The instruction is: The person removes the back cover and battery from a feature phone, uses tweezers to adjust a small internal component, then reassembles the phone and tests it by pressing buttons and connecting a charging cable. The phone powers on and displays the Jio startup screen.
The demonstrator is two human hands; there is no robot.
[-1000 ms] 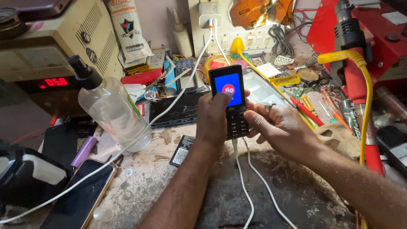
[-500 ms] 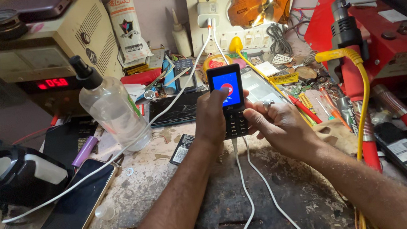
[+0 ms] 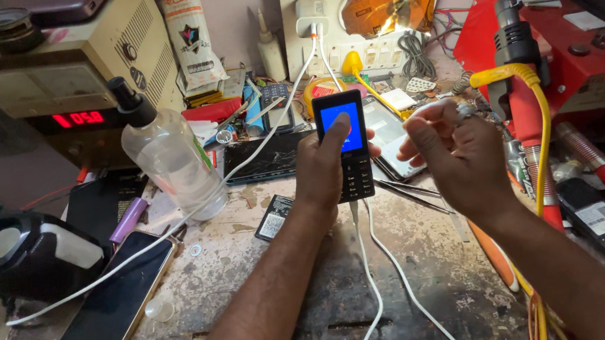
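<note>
My left hand [image 3: 327,164] grips a black keypad phone [image 3: 344,144] upright above the worn bench, thumb laid across its lit blue screen. A white cable [image 3: 370,273] hangs from the phone's bottom end and trails toward me. My right hand [image 3: 451,157] hovers just right of the phone, fingers loosely curled and apart from it, holding nothing.
A clear spray bottle [image 3: 170,156] stands left of the phone. A black smartphone [image 3: 121,302] lies front left beside a black magnifier lamp [image 3: 25,252]. A beige power supply [image 3: 64,74] sits back left. Red equipment and a yellow hose [image 3: 539,120] crowd the right. A small battery [image 3: 274,216] lies under my left wrist.
My right hand has let go of the phone's lower edge and pulled away to the right. The screen went from a red-and-blue logo to plain blue.
</note>
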